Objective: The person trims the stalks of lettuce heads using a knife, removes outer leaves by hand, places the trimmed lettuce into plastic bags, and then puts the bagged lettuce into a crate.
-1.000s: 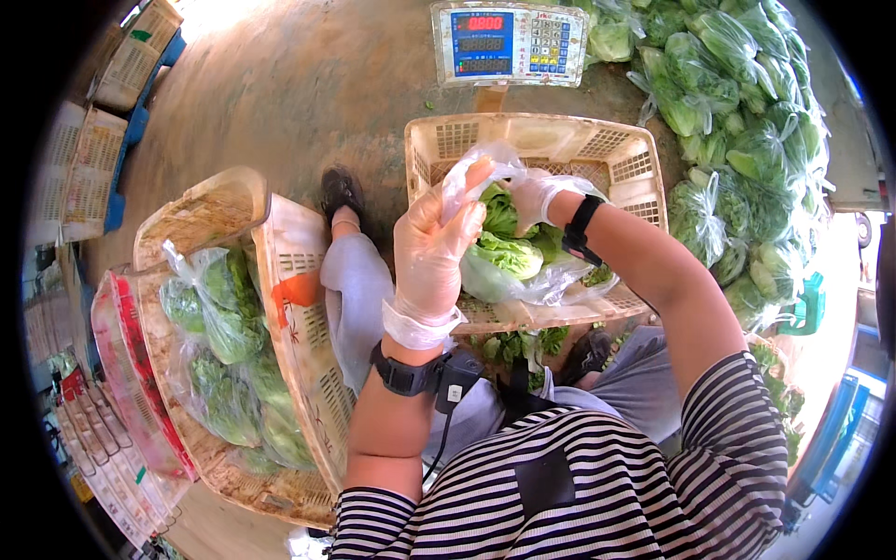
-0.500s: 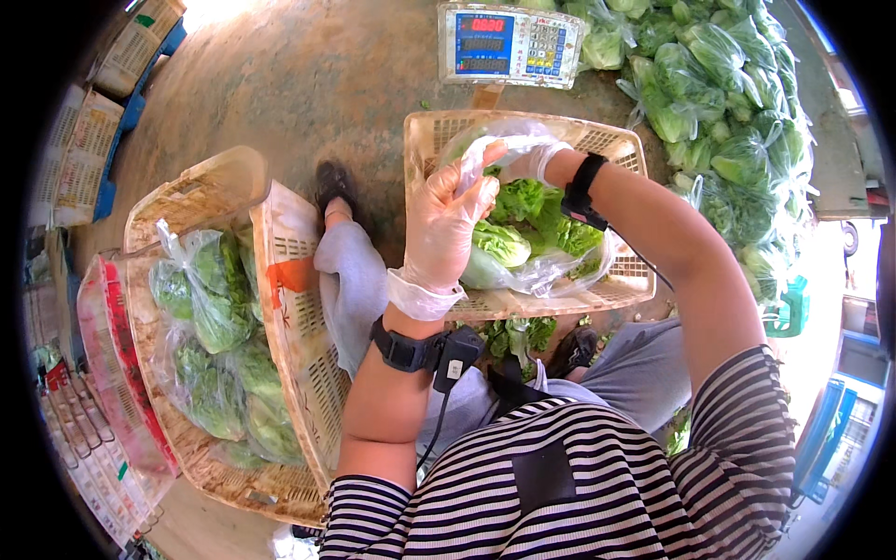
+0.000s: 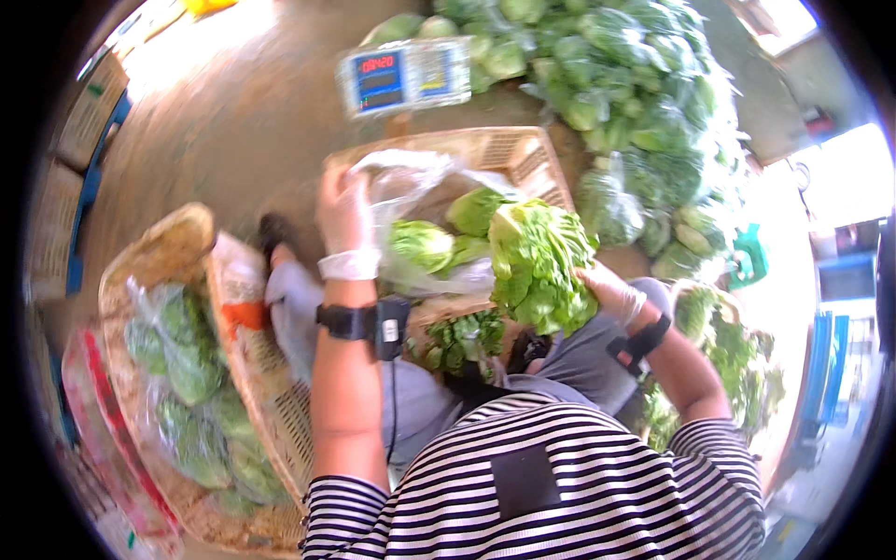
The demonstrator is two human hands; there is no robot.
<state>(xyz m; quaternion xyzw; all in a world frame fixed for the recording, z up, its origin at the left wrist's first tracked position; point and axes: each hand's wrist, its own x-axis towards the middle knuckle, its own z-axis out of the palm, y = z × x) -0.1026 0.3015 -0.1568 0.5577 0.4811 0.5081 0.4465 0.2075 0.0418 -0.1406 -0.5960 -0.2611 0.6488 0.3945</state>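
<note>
My gloved left hand (image 3: 345, 210) is closed on the edge of a clear plastic bag (image 3: 401, 173), holding it up at the left side of a crate. Pale green lettuce heads (image 3: 420, 243) lie inside the bag. In my gloved right hand (image 3: 611, 294) is a leafy lettuce (image 3: 541, 261), gripped at its right side; my fingers are partly hidden behind its leaves. The lettuce hangs over the near right part of the pale plastic crate (image 3: 485, 145), beside the bag.
Just beyond the crate stands a scale display (image 3: 406, 77). Bagged lettuces (image 3: 653, 103) are heaped at the far right. Another crate (image 3: 238, 289) at my left holds bagged greens (image 3: 177, 345). Loose greens (image 3: 467, 336) lie between my legs, and more leafy vegetables (image 3: 737, 364) are at my right.
My right hand has left the bag and come back to the right, now holding a lettuce. My left hand still grips the bag. The whole view has shifted with my head.
</note>
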